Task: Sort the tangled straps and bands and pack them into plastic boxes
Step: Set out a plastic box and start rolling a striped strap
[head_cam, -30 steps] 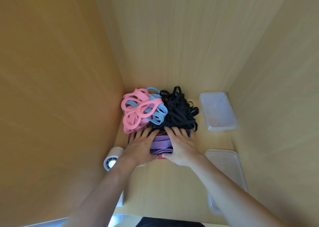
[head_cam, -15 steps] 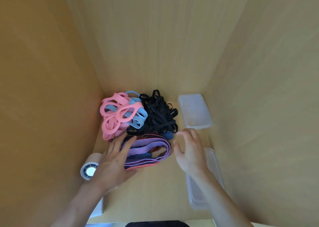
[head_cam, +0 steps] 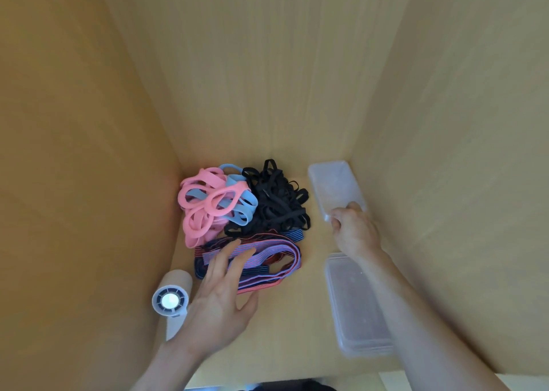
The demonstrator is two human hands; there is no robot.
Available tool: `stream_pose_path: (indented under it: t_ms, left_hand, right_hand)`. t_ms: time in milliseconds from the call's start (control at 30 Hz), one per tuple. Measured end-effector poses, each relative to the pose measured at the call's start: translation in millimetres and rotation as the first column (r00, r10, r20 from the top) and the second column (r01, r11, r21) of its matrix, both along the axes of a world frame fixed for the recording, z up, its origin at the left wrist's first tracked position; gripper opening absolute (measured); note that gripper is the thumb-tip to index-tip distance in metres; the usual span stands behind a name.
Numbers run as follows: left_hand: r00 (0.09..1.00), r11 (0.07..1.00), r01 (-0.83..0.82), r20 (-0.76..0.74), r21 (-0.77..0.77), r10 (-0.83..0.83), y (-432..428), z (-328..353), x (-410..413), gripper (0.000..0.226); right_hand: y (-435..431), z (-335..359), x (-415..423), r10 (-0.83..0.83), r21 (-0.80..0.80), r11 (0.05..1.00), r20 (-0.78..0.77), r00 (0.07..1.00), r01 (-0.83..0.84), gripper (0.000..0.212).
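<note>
Left hand flat, fingers spread over striped bands, right hand reaching, fingers clamped on far box edge

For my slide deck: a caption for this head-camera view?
Right hand grips far plastic box; open left hand rests over striped straps.

Nothing readable anywhere here — no labels, brand marks, numbers or signs that I can make out. The two clear plastic boxes look blank, and the small white fan shows no logo. The straps only carry stripes — no printing on them.
</note>
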State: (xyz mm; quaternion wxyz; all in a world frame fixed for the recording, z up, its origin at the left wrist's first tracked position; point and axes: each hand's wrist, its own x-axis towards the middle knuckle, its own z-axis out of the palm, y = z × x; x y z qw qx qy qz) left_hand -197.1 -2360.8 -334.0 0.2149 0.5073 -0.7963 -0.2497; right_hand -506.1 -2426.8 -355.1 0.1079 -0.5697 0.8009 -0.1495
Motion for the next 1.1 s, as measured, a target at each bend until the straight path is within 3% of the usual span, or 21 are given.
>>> stream_pose_path:
  t_ms: [333, 733, 933, 1100]
  left_hand:
    - [0.991, 1.0, -0.027, -0.133, 0.015, 0.029, 10, -4, 8, 0.067]
    - [0.98, 0.998, 0.016, -0.198, 0.056, -0.005, 7, 2, 19, 0.066]
    - [0.975, 0.997, 0.031, -0.222, 0.071, -0.014, 6, 1, 22, 0.066]
    - [0.964, 0.996, 0.053, -0.263, 0.068, -0.033, 2, -1, 24, 0.067]
  right_hand:
    - [8, 0, -8, 0.117, -0.197, 0.974, 0.03, 0.993, -0.109, 0.016]
    - [8, 4, -11, 0.095, -0.239, 0.968, 0.092, 0.991, -0.07, 0.008]
    - [17, 17, -6, 0.037, -0.518, 0.855, 0.069, 0.997, 0.004, 0.013]
    - [33, 28, 2, 0.016, -0.663, 0.748, 0.072, 0.997, 0.036, 0.016]
